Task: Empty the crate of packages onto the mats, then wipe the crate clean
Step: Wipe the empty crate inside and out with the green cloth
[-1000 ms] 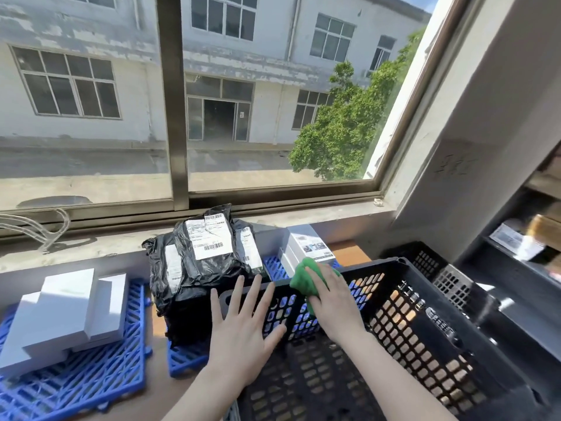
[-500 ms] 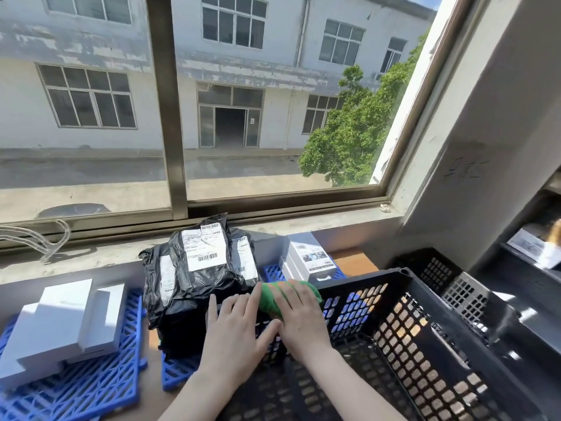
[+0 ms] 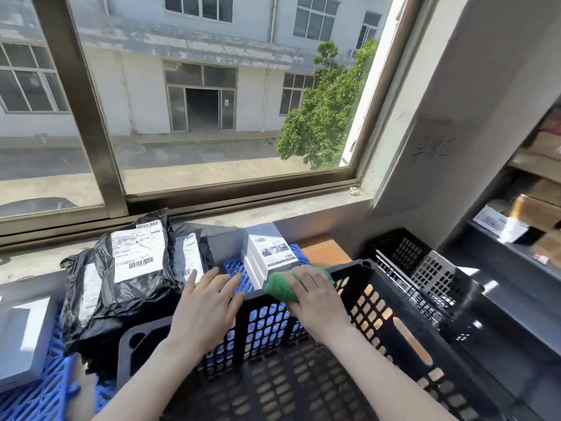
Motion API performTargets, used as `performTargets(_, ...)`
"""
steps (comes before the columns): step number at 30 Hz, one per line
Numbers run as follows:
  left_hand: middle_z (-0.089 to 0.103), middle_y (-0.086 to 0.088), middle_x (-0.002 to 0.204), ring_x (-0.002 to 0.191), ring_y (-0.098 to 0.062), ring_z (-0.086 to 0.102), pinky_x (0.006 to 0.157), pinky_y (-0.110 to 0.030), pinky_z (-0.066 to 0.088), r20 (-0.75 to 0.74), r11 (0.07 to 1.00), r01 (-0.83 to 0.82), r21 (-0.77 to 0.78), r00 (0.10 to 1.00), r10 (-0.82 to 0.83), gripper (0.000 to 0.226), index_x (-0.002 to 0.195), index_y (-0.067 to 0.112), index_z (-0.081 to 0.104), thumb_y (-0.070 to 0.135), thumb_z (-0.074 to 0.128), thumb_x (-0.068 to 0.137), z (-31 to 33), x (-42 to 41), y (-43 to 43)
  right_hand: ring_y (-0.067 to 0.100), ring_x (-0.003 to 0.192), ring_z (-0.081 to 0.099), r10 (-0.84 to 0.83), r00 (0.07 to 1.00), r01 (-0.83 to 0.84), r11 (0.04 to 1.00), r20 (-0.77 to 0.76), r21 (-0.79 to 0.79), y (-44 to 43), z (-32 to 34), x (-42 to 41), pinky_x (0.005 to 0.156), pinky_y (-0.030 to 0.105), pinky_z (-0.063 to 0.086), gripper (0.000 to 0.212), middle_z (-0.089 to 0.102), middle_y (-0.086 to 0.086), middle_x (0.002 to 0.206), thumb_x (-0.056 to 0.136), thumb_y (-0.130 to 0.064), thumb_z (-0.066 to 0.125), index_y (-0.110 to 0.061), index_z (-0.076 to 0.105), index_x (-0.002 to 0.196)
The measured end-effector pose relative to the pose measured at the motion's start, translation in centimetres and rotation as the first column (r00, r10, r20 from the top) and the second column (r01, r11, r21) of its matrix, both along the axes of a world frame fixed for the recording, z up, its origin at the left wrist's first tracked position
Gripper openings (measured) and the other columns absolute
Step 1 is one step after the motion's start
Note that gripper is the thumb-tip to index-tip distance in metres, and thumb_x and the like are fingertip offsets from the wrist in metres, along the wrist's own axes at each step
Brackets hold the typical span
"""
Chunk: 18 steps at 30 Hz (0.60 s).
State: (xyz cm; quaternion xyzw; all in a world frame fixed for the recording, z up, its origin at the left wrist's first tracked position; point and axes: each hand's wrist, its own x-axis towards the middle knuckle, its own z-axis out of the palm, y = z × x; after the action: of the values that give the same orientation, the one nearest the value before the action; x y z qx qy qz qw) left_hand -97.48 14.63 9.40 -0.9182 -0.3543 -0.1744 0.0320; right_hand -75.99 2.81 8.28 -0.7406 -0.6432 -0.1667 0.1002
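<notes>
White boxes [image 3: 21, 335]: lower left, lying on the blue mats [image 3: 39, 396], already unloaded.
Black bagged packages [image 3: 127, 278]: left of centre, stacked on the mats just beside the crate [image 3: 273, 384].
Left hand [image 3: 206, 308]: fingers straight and spread, resting flat on the crate's far rim.
Right hand [image 3: 318, 299]: fingers curled over a green cloth [image 3: 280, 288], pressing it on that rim.
Crate: lower centre, no packages visible inside.
Progress: emptying looks done; wiping under way, walls and floor likely left.
</notes>
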Motion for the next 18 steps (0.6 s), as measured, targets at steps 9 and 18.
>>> performTargets(9,0.068,0.006,0.070,0.076,-0.022,0.068,0.049,-0.031,0.048,-0.028,0.998,-0.058,0.001,0.998,0.058,0.055,0.096,0.025,0.072,0.057,0.028,0.091,-0.4,0.8,-0.1,0.026,0.134,0.037,-0.338,0.930,0.338,0.941,-0.143,-0.025,-2.7,0.8,6.6,0.116,0.039,0.023,0.066,0.049,0.008,0.139,0.094,-0.052,0.023,-0.008,0.052,0.132)
performTargets(18,0.068,0.009,0.089,0.094,-0.016,0.064,0.057,-0.030,0.046,0.011,0.991,-0.105,-0.081,0.994,0.106,0.075,0.111,0.033,0.062,0.067,0.000,0.087,-0.1,0.9,-0.3,0.025,0.138,0.035,-0.122,0.972,0.139,0.987,-0.203,0.076,-0.5,-0.5,-1.7,0.115,0.045,0.025,0.047,0.050,-0.001,0.137,0.094,-0.041,0.038,-0.017,0.049,0.133)
